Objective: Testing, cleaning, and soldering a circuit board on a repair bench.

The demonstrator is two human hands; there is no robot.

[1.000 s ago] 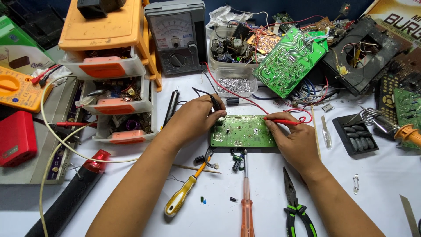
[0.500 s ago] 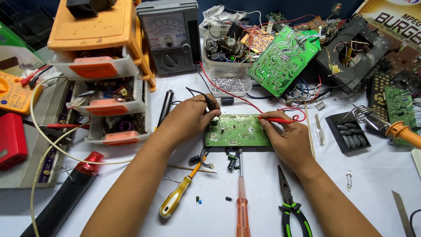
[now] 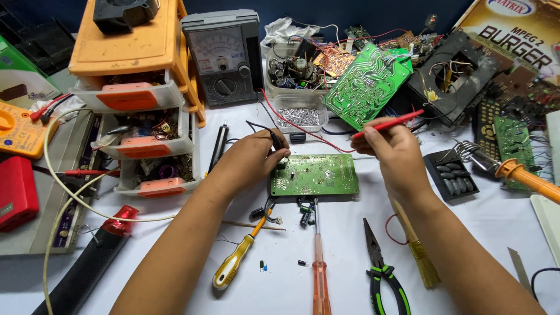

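while left hand [image 3: 251,158] pins black probe [image 3: 276,140], right hand [image 3: 392,153] lifts red probe [image 3: 388,123].

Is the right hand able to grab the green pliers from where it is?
Probably yes. The pliers lie flat on the table just below the right hand with nothing on top of them, but that hand holds a red probe, so it would need freeing first.

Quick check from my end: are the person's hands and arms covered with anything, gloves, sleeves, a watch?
Nothing worn is in view. The left hand and right hand are bare, with no gloves, rings or watch visible. Both forearms are uncovered to the frame's bottom edge; no sleeve shows.
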